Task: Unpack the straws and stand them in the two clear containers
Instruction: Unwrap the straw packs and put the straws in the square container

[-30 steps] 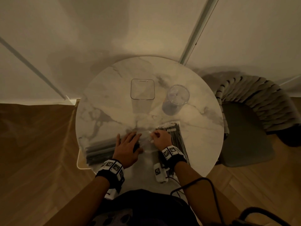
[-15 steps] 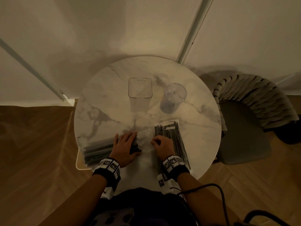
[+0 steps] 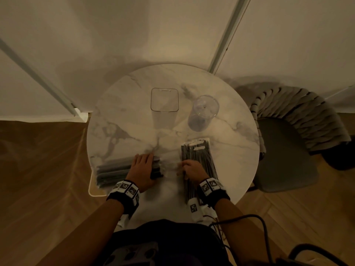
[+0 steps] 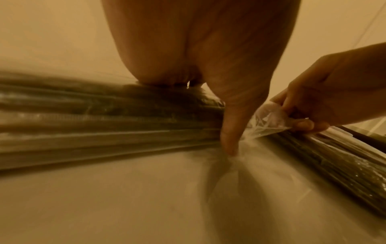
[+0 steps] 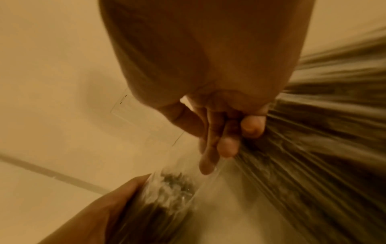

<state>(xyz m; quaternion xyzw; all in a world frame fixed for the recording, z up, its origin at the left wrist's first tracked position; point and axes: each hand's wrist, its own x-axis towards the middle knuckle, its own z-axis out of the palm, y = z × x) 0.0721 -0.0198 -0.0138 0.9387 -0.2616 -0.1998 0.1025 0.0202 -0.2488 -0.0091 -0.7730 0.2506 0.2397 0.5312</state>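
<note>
A pack of grey straws (image 3: 113, 172) in clear plastic lies at the table's near left. My left hand (image 3: 142, 167) rests flat on the pack's right end, with the thumb (image 4: 229, 132) down beside it. My right hand (image 3: 192, 167) pinches the pack's loose clear wrapper end (image 4: 269, 122) just right of the left hand. That hand lies over a second pack of thinner dark straws (image 3: 197, 150) at the near right. A square clear container (image 3: 164, 99) and a round clear container (image 3: 203, 112) stand at the back of the table, both with no straws in them.
The round marble table (image 3: 124, 112) stands against a white wall. A grey chair (image 3: 288, 150) sits close at its right. Black cables (image 3: 249, 217) hang near my right forearm.
The head view has shifted slightly. Both hands keep the same hold at the pack's end.
</note>
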